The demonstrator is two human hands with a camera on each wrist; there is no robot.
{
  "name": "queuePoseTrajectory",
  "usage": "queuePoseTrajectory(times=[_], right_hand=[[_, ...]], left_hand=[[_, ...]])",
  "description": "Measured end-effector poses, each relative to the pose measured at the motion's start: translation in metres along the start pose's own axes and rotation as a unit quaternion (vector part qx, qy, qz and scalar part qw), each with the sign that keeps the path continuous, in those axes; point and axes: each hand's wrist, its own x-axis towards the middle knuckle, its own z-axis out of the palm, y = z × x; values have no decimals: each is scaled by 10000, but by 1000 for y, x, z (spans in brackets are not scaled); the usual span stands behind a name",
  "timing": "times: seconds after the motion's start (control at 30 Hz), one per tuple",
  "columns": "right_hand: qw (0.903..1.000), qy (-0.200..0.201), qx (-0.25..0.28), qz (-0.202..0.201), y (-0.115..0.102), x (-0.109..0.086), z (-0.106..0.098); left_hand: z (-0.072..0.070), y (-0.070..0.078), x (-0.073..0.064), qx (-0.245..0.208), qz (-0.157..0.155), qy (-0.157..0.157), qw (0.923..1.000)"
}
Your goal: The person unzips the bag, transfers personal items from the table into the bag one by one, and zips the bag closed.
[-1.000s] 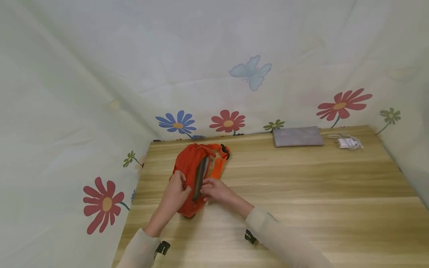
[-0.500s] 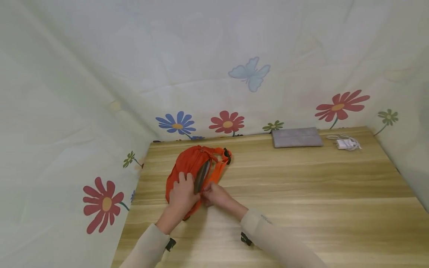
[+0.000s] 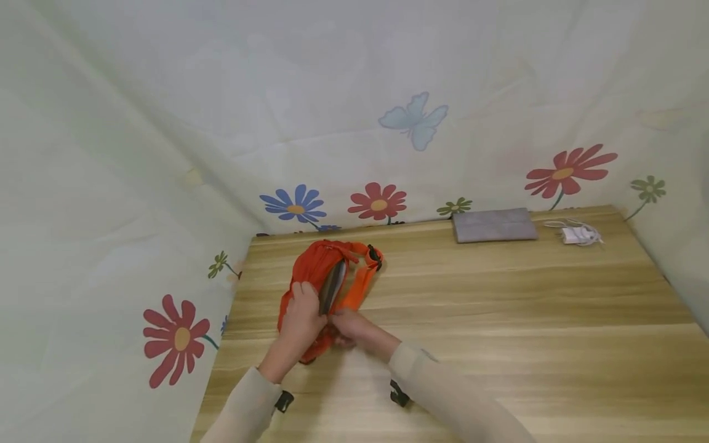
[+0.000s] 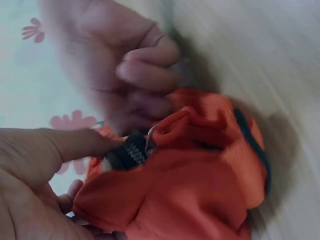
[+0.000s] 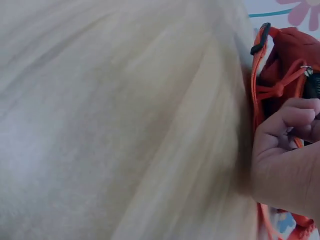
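Observation:
A red-orange waist bag (image 3: 314,263) lies on the wooden table, its zipped opening (image 3: 332,287) gaping over a dark inside. My left hand (image 3: 299,317) grips the bag's near part, the thumb along the opening's edge by a black label (image 4: 129,152) in the left wrist view. Close against it, my right hand (image 3: 354,326) has curled fingers pinching the bag at the near end of the opening. A cord loop (image 4: 172,122) with a thin metal ring is beside these fingers; the fingertips themselves are mostly hidden. An orange strap (image 3: 361,286) with a black buckle (image 3: 375,257) loops off the bag's right side.
At the table's back edge lies a flat grey pouch (image 3: 495,226). A white charger (image 3: 577,235) with a coiled cable is to its right. Flower-printed cloth walls (image 3: 332,123) rise behind and beside the wooden table (image 3: 498,332).
My left hand has shifted from the side of the opening to its near end and gripped the bag there. My right hand has moved slightly nearer, and the hands now meet.

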Motion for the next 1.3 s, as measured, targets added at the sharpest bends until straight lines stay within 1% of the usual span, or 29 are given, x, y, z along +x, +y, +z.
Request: queuePoseTrajectory(times=[0.07, 0.13, 0.2, 0.27, 0.3, 0.37, 0.43, 0.5, 0.57, 0.6, 0.63, 0.67, 0.77, 0.83, 0.87, 0.93, 1.0, 1.07, 1.13, 1.2, 1.23, 1.3], right_hand=[[9996, -31, 12, -282, -1, -1, -2], [9988, -115, 24, -478, -3, -3, -5], [9984, -214, 23, -524, -3, -5, -7], [9983, -214, -85, -540, -2, -8, -9], [9983, -203, -167, -520, -2, -10, -11], [9978, -162, -372, -533, -1, -14, -12], [9963, -153, -635, -555, -2, -17, -13], [9935, -160, -962, -585, -2, -19, -13], [9881, -127, -1371, -688, -2, -19, -12], [9852, -85, -1545, -736, -3, -18, -12], [9818, -25, -1730, -780, -3, -18, -11], [9776, 62, -1931, -840, -3, -18, -11], [9716, 244, -2164, -932, -4, -19, -9], [9663, 335, -2353, -993, -4, -22, -7], [9648, 354, -2394, -1030, -5, -24, -5], [9659, 247, -2334, -1098, -8, -29, -4], [9702, 73, -2143, -1132, -8, -31, -3], [9824, -153, -1519, -1076, -8, -32, -2], [9905, -274, -904, -1000, -4, -30, -1], [9937, -317, -399, -1002, -1, -31, 0], [9938, -317, -228, -1038, 0, -32, 1], [9924, -265, -233, -1183, -1, -33, 1]], left_hand=[[0, -3, 2, -11, 100, -43, 9999], [1, -7, 4, -27, 179, -116, 9998], [2, -11, 4, -84, 254, -184, 9995], [3, -14, 4, -199, 311, -261, 9990], [3, -16, 4, -275, 281, -324, 9987], [2, -19, 3, -343, 228, -278, 9988], [0, -20, 0, -189, 90, -151, 9997], [-2, -19, -3, 150, -19, -64, 9999], [-5, -16, -4, 511, -24, 8, 9987], [-6, -14, -5, 701, -41, -17, 9975], [-7, -12, -5, 798, -45, -29, 9968], [-7, -10, -4, 863, -70, -42, 9962], [-6, -5, 0, 964, -174, -80, 9952], [-5, -6, 1, 893, -236, -131, 9956], [-5, -7, 2, 806, -210, -196, 9963], [-6, -11, 2, 595, -81, -275, 9978], [-8, -14, 2, 347, 50, -290, 9990], [-12, -13, 1, 59, 178, -333, 9993], [-14, -10, -1, -269, 131, -461, 9985], [-15, -7, -3, -658, -17, -685, 9955], [-16, -6, -4, -852, -93, -795, 9931], [-16, -5, -5, -1151, -235, -912, 9889]])
